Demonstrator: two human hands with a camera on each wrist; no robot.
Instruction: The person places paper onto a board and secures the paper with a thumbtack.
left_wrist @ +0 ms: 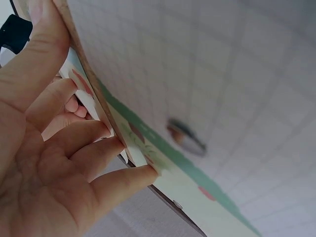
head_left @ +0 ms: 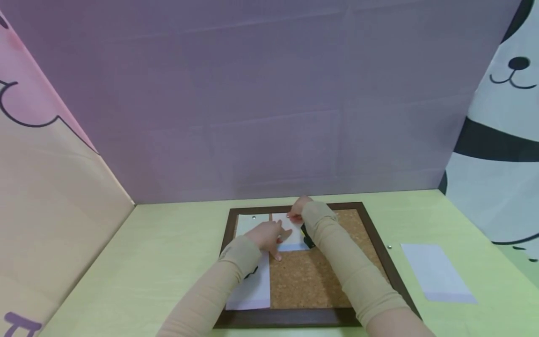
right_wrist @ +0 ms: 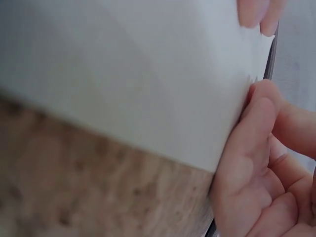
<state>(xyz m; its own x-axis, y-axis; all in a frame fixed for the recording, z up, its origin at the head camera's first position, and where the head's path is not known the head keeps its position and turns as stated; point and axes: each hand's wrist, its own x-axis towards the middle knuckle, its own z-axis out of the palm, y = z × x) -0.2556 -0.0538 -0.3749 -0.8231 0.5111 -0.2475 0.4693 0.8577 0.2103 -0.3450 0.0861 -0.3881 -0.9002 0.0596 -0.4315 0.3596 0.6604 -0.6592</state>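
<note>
A cork board (head_left: pixel 309 281) with a dark brown frame lies on the table. A long sheet of paper (head_left: pixel 252 292) covers its left side, with a silver thumbtack (head_left: pixel 254 217) at its top; the left wrist view shows this sheet's grid (left_wrist: pixel 237 98) and green border. Beside it lies a second sheet (head_left: pixel 290 246) with a bluish lower edge. My left hand (head_left: pixel 267 235) presses with spread fingers where the two sheets meet. At the second sheet's top edge, my right hand (head_left: pixel 300 209) has curled fingers, the tips pinching what looks like a small thumbtack (head_left: pixel 288 216).
A loose pale sheet (head_left: pixel 438 273) lies on the table right of the board. A small silver thumbtack (head_left: pixel 389 246) sits between that sheet and the frame. Behind the table hangs a purple-grey backdrop (head_left: pixel 269 103), with patterned sheets at both sides.
</note>
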